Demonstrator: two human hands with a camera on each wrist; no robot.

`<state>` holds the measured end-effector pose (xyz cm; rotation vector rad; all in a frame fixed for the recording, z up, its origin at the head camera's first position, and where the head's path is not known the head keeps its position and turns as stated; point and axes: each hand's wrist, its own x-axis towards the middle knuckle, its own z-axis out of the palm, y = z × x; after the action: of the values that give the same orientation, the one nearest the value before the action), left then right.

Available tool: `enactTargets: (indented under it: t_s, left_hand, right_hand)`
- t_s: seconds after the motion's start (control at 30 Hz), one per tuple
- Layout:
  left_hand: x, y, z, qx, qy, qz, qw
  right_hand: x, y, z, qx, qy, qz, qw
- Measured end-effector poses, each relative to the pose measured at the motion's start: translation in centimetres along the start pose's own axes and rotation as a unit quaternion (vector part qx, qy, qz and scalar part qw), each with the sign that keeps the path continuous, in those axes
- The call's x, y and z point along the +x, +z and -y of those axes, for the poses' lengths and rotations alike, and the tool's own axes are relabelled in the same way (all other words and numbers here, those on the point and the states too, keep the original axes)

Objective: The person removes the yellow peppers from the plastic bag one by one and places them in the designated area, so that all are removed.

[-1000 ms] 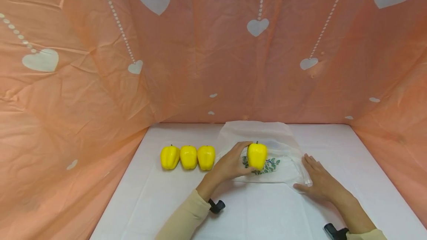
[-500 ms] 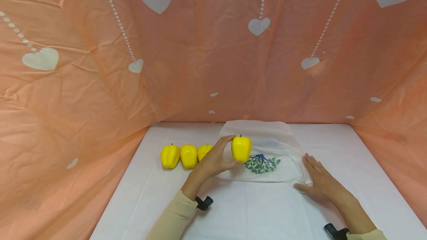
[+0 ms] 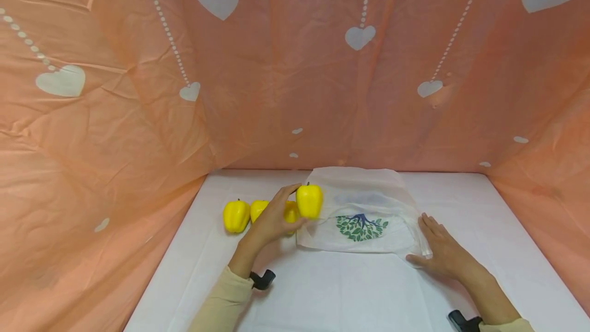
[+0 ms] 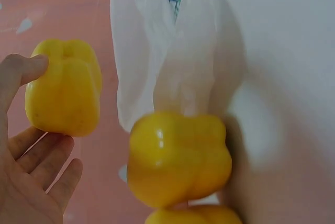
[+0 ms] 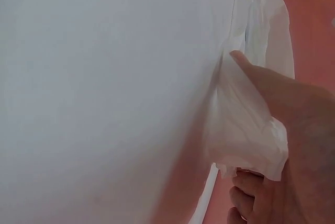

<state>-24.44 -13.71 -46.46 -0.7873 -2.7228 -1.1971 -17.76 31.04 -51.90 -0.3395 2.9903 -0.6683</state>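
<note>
My left hand (image 3: pixel 269 222) holds a yellow bell pepper (image 3: pixel 310 202) up above the table, thumb on one side and fingertips on the other, as the left wrist view shows. Behind and beside that hand stands a row of three more yellow peppers (image 3: pixel 236 216), partly covered by it in the head view. A white plastic bag (image 3: pixel 355 188) with a green and blue tree print lies flat to the right of the row. At the bag's right edge rests my right hand (image 3: pixel 444 250), fingers extended and thumb spread; crumpled plastic (image 5: pixel 243 130) lies between thumb and fingers.
A white cloth covers the table (image 3: pixel 350 291). Orange sheeting (image 3: pixel 322 91) with white hearts closes off the back and both sides. Each wrist carries a small black camera mount (image 3: pixel 262 279).
My left hand has carried the pepper leftward from over the bag's print to the bag's left edge, near the row. My right hand has stayed at the bag's edge.
</note>
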Motion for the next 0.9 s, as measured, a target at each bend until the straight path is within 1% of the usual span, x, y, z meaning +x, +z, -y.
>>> enactTargets:
  t_s: [0.23, 0.4, 0.5, 0.7, 0.9]
  left_hand:
    - [-0.7, -1.7, 0.7, -0.006, -0.014, -0.019, 0.9997]
    - [-1.3, -3.1, 1.5, 0.011, -0.03, -0.033, 0.999]
    - [-1.8, -4.1, 2.0, 0.012, -0.041, -0.046, 0.998]
    - [-2.6, -5.7, 2.9, 0.004, -0.038, -0.066, 0.9971]
    - [-3.4, -7.0, 3.5, 0.025, -0.043, -0.076, 0.9959]
  right_hand:
    - [0.0, 0.0, 0.1, 0.004, -0.001, -0.003, 1.0]
    - [0.0, 0.0, 0.2, 0.001, -0.003, -0.006, 1.0]
    - [0.0, 0.0, 0.1, 0.002, -0.001, -0.005, 1.0]
    - [0.0, 0.0, 0.1, 0.002, -0.002, -0.005, 1.0]
    - [0.0, -0.1, 0.2, 0.002, 0.003, 0.0, 1.0]
